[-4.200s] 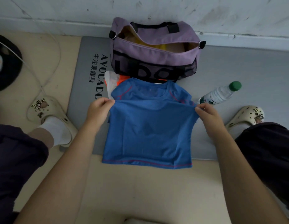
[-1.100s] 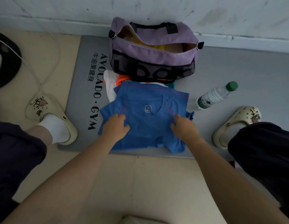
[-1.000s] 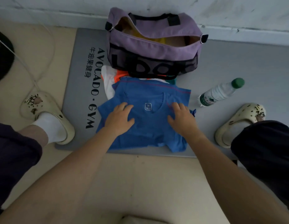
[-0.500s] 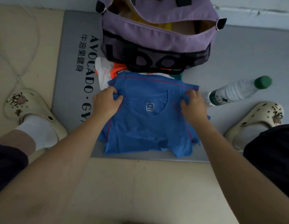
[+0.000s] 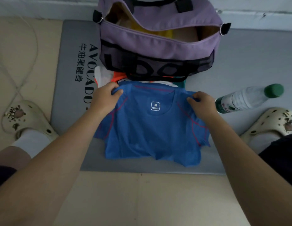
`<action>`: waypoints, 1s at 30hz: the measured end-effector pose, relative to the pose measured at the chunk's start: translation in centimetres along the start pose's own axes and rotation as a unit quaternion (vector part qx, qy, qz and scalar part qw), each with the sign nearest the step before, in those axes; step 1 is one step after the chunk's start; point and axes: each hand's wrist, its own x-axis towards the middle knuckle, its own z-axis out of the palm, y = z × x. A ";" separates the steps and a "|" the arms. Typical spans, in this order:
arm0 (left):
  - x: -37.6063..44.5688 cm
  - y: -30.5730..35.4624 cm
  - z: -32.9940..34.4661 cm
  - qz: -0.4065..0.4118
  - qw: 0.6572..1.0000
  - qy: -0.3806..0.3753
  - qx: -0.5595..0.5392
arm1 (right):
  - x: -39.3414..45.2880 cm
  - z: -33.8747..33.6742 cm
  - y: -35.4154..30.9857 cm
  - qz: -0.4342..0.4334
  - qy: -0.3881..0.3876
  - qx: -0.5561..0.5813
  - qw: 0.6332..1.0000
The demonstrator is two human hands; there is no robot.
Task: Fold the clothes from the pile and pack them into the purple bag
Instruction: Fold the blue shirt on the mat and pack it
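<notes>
A blue T-shirt (image 5: 151, 134) with red seams lies on the grey mat, folded up from the hem, its size label facing up. My left hand (image 5: 104, 98) pinches its left shoulder corner. My right hand (image 5: 202, 103) pinches the right shoulder. Beyond the shirt stands the purple bag (image 5: 158, 46), unzipped, with yellow and beige cloth inside. A small pile of white, orange and teal clothes (image 5: 107, 77) pokes out between the shirt and the bag.
The grey gym mat (image 5: 73, 62) lies against a white wall. A water bottle with a green cap (image 5: 249, 98) lies on its side right of the shirt. My feet in cream clogs (image 5: 22, 119) (image 5: 271, 123) flank the mat. A white cord (image 5: 27, 62) trails at the left.
The shirt was held spread out, then laid down and folded. My hands slid from its middle up to the shoulder corners and closed on them. The view moved nearer the bag.
</notes>
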 end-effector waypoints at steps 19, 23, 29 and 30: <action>-14.5 -2.9 5.2 -0.264 0.941 0.168 -0.126 | -12.7 4.2 3.9 0.094 0.190 0.077 0.974; -18.8 -3.1 6.8 -0.448 0.855 0.121 -0.230 | -16.7 5.3 5.4 0.215 0.209 0.057 0.952; -19.9 -3.8 6.7 -0.563 0.714 0.075 -0.409 | -18.1 4.8 6.7 0.395 0.122 0.377 0.829; -19.8 -3.6 6.6 -0.581 0.686 0.079 -0.431 | -18.2 4.8 6.6 0.399 0.100 0.424 0.807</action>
